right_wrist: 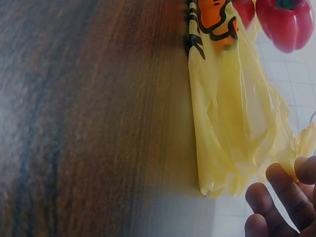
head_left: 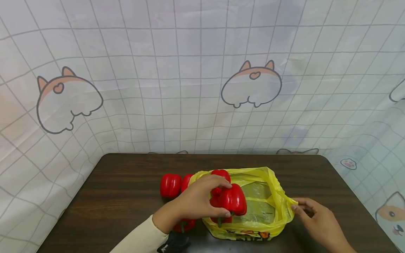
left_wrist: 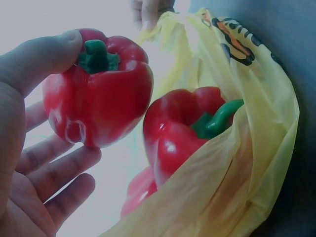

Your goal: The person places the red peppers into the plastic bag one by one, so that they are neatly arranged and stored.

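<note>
My left hand [head_left: 196,199] grips a red bell pepper [head_left: 235,199] with a green stem over the left part of an open yellow plastic bag [head_left: 283,212]. Thumb and fingers hold the pepper's sides in the left wrist view. More red peppers [left_wrist: 170,138] lie inside the bag, just below the held one and partly hidden by its yellow side. At the bag's right end, my right hand [head_left: 319,219] pinches the rim between thumb and fingertip. In the right wrist view, the plastic [right_wrist: 222,123] stretches toward those fingers.
Left of the bag, red peppers [head_left: 170,185] stand on the dark wooden table [head_left: 126,189], and another pepper [head_left: 185,225] shows below my left wrist. A black object [head_left: 175,242] sits near the front edge. Behind the table hangs a white grid-patterned cloth [head_left: 190,105].
</note>
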Tool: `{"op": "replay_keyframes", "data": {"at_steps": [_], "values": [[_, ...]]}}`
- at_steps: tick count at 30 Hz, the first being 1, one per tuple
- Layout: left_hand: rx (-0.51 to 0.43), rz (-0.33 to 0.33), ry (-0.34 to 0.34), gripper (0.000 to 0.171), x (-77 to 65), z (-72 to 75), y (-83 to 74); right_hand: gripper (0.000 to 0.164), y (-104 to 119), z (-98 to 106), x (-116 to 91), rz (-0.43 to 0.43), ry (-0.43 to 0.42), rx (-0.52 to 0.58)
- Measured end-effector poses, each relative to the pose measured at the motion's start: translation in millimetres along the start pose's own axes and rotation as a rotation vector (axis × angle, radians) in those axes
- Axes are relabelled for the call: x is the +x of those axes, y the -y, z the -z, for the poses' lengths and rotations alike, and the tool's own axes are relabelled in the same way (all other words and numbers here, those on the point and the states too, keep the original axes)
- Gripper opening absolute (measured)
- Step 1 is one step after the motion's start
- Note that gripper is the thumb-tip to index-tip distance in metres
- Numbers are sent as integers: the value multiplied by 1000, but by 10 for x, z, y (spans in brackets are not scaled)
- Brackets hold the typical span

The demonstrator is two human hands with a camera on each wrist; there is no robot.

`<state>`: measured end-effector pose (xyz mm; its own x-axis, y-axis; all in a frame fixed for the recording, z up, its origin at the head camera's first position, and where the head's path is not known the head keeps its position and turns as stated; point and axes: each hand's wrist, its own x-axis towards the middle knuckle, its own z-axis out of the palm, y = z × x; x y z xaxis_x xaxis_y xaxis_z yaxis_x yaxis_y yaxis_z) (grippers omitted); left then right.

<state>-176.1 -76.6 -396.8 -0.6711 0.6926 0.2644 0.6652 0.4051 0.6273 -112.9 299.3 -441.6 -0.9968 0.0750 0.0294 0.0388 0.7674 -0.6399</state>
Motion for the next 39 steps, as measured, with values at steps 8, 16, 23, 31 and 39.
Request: {"op": "replay_keyframes", "data": {"at_steps": [8,16,23,31,39], "values": [[-11,-4,17,59,99,-118,0,49,8,-7,16,-15,8,2],[3,31,37,60,164,-221,4,49,-3,-17,16,-9,8,5],[36,35,56,61,214,-282,-5,46,-4,-27,19,13,-5,-11],[45,52,62,61,246,-354,11,46,3,-29,10,12,-7,-9],[88,64,83,59,270,-417,19,47,4,-34,8,7,-2,-1]]}}
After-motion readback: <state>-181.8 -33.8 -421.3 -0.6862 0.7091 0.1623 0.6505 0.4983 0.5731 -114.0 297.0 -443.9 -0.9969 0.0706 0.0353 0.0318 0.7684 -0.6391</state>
